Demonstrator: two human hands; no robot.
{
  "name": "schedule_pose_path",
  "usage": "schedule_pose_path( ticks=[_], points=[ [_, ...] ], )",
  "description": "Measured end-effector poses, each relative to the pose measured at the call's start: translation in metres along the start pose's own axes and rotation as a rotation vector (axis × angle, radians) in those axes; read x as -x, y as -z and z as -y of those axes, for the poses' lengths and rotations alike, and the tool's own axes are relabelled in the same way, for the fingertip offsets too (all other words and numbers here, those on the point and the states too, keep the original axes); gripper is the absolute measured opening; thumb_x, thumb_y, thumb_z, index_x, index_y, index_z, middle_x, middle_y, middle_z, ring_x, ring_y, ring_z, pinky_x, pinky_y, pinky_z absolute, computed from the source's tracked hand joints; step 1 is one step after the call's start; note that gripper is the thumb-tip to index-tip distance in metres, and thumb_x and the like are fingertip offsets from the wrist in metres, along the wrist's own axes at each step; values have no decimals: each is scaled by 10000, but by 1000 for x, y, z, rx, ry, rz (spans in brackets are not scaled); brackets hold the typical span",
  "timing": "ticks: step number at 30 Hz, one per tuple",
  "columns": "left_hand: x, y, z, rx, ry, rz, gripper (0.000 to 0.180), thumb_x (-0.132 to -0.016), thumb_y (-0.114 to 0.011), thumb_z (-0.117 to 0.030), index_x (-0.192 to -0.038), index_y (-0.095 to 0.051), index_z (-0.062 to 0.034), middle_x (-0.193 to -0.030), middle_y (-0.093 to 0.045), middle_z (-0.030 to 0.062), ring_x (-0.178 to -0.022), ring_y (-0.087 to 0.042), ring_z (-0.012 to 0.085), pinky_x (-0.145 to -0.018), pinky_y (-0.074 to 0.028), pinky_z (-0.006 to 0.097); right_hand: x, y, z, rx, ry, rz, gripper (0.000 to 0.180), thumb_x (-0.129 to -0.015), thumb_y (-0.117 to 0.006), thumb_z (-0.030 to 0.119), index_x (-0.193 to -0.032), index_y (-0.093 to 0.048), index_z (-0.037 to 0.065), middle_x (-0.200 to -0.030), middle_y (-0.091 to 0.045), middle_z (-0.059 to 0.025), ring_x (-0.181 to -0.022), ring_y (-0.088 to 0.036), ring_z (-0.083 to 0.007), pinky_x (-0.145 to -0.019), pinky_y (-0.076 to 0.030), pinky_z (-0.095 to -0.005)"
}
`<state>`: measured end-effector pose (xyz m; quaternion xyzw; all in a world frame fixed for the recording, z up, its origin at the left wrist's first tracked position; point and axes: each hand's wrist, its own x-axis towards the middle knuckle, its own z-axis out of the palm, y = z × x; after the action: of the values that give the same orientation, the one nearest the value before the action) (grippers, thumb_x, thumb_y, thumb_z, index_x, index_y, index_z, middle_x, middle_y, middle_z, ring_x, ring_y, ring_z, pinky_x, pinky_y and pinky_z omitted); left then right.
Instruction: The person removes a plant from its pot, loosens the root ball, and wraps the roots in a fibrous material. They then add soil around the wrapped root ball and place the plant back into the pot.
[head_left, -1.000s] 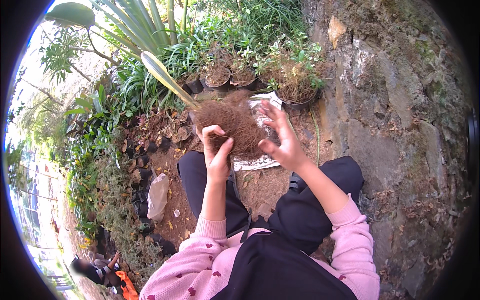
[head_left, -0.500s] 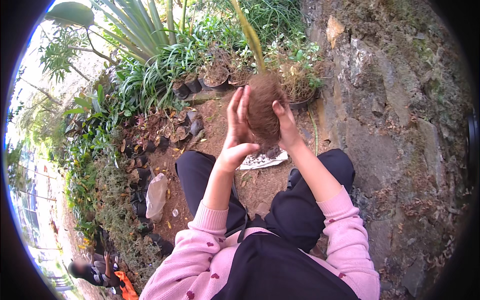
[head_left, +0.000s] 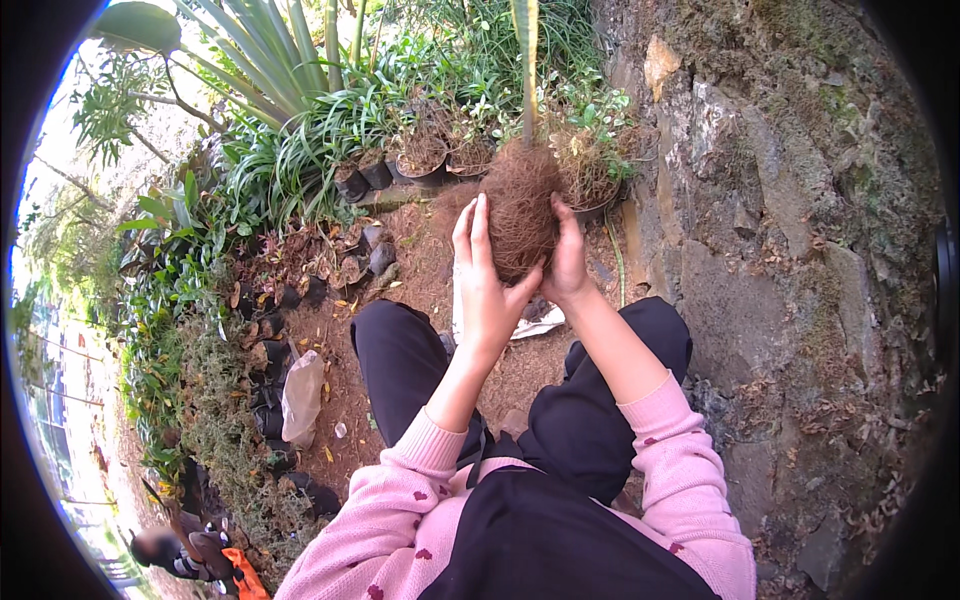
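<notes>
Between my two hands is a ball of shaggy brown fibre (head_left: 520, 215), held up in front of my knees. A long, narrow green-yellow leaf (head_left: 526, 65) rises nearly upright from its top. My left hand (head_left: 488, 275) cups the ball's left and lower side, with fingers along it and the thumb beneath. On the right side my right hand (head_left: 568, 255) presses against it, fingers pointing up. The two thumbs come close together under the ball. Whatever is inside the fibre is hidden. Behind my hands, a white sheet (head_left: 540, 322) on the ground is partly covered.
Potted plants (head_left: 422, 160) line the far edge of the dirt ground. A rough rock wall (head_left: 780, 300) rises on the right. A pale plastic bag (head_left: 302, 398) lies at left beside black plant bags (head_left: 268, 415). Another person (head_left: 190, 555) is at the lower left.
The fibre ball has come slightly down and its leaf stands more upright. My left hand has shifted right, its thumb moving under the ball. Loose fibres now stick out on the left.
</notes>
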<state>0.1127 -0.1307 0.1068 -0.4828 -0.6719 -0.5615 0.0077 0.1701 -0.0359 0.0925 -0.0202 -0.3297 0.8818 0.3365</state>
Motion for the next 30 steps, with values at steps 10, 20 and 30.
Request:
schedule_pose_path(
  ticks=[10, 20, 30],
  points=[
    [1, -1, 12, -421, -84, -27, 856, -638, -733, -32, -1403, -355, -101, -1396, -342, 183, -1242, -354, 387, -1021, -339, 470, -13, 5, -9, 3, 132, 11, 457, -960, -351, 314, -1363, -329, 98, -1282, -499, -99, -1193, -481, -218, -1024, -386, -376],
    [8, 21, 6, -245, -238, -26, 883, -702, -696, -167, -1433, -221, -35, -1492, -124, 237, -1379, -105, 419, -1110, -129, 507, -22, 20, -10, -42, 127, -356, 312, -843, -607, 205, -1118, -520, 84, -1046, -582, -30, -986, -580, -179, -861, -493, -371],
    [11, 12, 2, 1314, 925, 27, 712, -890, -414, -581, -1407, -307, -103, -1404, -376, 126, -1263, -404, 305, -997, -385, 472, -10, 21, -15, 19, 165, -229, 474, -814, -584, 190, -1242, -427, 62, -1107, -524, -50, -1003, -541, -175, -882, -468, -349]
  ],
)
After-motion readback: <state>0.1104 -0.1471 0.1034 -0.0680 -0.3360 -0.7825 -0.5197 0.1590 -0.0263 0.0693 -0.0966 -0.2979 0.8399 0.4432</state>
